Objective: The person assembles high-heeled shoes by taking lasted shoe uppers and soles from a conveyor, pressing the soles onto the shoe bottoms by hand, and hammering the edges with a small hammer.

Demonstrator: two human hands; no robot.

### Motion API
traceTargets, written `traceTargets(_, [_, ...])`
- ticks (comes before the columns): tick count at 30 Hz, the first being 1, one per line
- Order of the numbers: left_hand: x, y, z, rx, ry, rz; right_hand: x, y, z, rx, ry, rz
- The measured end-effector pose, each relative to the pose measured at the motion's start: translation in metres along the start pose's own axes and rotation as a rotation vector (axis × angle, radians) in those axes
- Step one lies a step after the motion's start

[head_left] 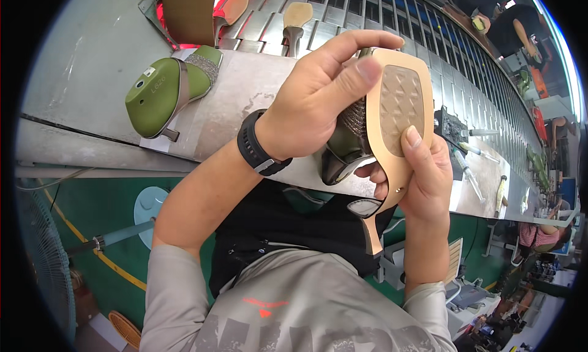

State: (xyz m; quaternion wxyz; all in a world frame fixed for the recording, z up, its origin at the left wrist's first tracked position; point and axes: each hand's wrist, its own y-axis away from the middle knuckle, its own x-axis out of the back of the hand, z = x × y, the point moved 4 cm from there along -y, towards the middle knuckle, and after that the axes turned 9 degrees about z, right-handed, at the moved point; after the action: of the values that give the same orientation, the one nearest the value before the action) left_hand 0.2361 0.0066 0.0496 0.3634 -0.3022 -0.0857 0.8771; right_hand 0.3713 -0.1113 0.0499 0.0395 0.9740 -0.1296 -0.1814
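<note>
Above the table edge, both hands hold a high-heeled shoe, its tan sole turned toward me. A textured brown panel fills the sole's front part, and a thin heel points down. Behind the sole shows a dark green shoe last with a glittery strap. My left hand wraps the toe end, thumb pressed near the sole's edge. Lower down, my right hand grips the narrowing middle, thumb on the sole and fingers behind it. To the left, another green last with a glittery strap lies on the table.
Beyond the table runs a slatted metal conveyor carrying tan soles. At right lie syringe-like tubes and a brush. A fan and a blue stool stand at lower left. Other people work farther right.
</note>
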Motion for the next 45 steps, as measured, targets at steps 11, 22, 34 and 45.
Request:
traceTargets(11, [-0.007, 0.054, 0.029, -0.112, -0.389, -0.009, -0.013, 0.050, 0.009, -0.095, 0.177, -0.043])
traceTargets(22, [-0.022, 0.101, 0.057, -0.010, -0.275, 0.213, -0.043, 0.069, 0.027, 0.364, 0.508, -0.237])
traceTargets(34, [-0.013, 0.096, 0.084, -0.011, -0.701, 0.287, -0.068, 0.062, 0.030, 0.498, 0.657, -0.313])
traceTargets(45, [0.017, 0.114, 0.084, -0.149, -0.951, 0.574, -0.072, 0.040, 0.028, 0.531, 0.684, -0.364])
